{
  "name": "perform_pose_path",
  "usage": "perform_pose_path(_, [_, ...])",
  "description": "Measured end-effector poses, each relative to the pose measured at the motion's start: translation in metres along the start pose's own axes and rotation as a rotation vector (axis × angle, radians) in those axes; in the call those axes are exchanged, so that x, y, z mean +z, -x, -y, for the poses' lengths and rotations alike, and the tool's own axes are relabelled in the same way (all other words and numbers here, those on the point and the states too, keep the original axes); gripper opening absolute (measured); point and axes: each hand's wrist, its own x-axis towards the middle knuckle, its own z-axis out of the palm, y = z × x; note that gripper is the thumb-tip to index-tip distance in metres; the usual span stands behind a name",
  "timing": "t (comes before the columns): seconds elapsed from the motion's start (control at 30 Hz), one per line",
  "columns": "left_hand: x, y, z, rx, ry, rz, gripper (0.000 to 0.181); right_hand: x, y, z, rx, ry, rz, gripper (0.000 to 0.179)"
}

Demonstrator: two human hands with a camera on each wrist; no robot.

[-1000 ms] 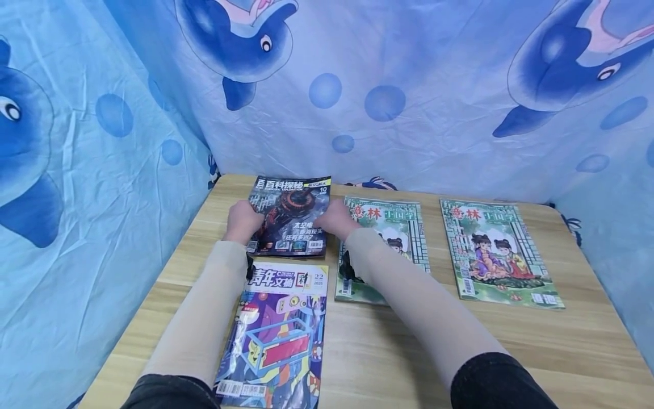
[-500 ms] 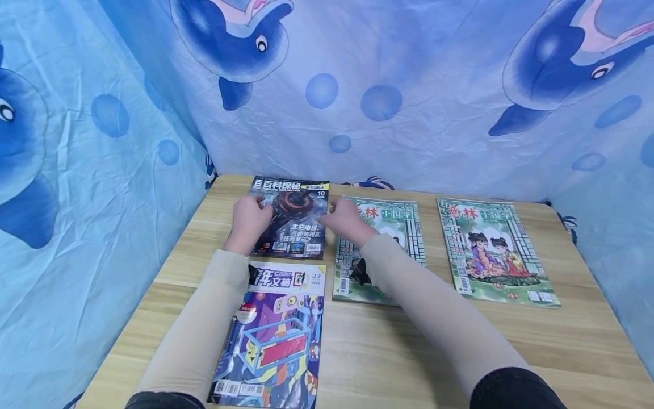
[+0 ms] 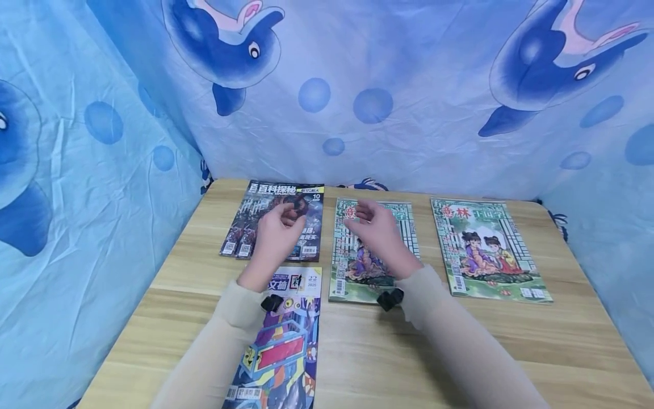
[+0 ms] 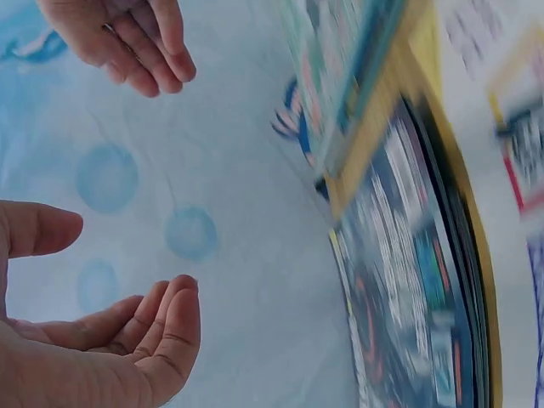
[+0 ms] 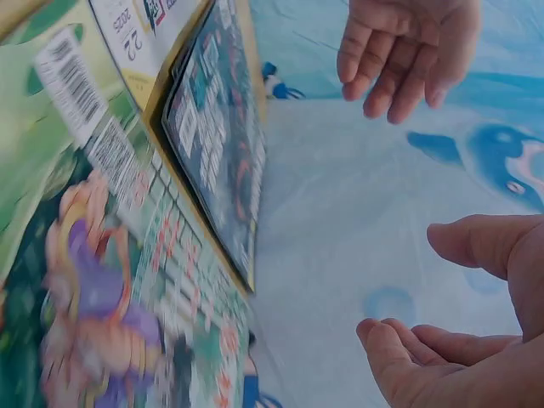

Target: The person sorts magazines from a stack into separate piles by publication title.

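My left hand (image 3: 276, 237) hovers over the lower part of the dark science magazines (image 3: 236, 227), which lie overlapped at the back left. Its fingers are loosely bent with nothing between them, as the left wrist view shows from the side. Over the middle green magazine (image 3: 341, 287) is my right hand (image 3: 379, 230), thumb and fingers apart and holding nothing. Both hands (image 4: 110, 348) face each other, raised above the covers. A purple comic-style magazine (image 3: 286, 358) lies in front of the dark ones, partly hidden by my left forearm.
Another green magazine (image 3: 493, 250) with two cartoon figures lies flat at the right. All rest on a wooden table (image 3: 357, 352). Blue dolphin-print cloth (image 3: 332, 45) hangs behind it and along both sides, with blue knotted ties (image 3: 369, 184) at the back edge.
Both hands have let go of the dark magazines' sides and drawn back toward the body, rising off them. The right hand now overlaps the middle green magazine. The magazines stay put.
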Motion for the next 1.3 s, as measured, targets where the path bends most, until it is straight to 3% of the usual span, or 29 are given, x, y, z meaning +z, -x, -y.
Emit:
perform_pose_path(0.37, [0.022, 0.034, -0.028, 0.043, 0.153, 0.045, 0.053, -0.046, 0.049, -0.019, -0.029, -0.045, -0.141, 0.07])
perform_pose_path(0.63, [0.022, 0.049, -0.031, 0.018, 0.17, 0.035, 0.056, -0.072, 0.078, -0.042, -0.012, -0.037, -0.219, 0.072])
perform_pose_path(0.87, [0.022, 0.053, -0.025, -0.041, 0.191, 0.067, 0.06, -0.087, 0.09, -0.053, 0.014, -0.058, -0.247, 0.074])
perform_pose_path(1.1, [0.023, 0.057, -0.027, -0.036, 0.209, 0.061, 0.061, -0.089, 0.094, -0.058, 0.003, -0.057, -0.253, 0.076])
perform_pose_path(1.3, [0.029, 0.059, -0.026, -0.052, 0.183, 0.096, 0.06, -0.089, 0.098, -0.062, 0.008, -0.058, -0.266, 0.077])
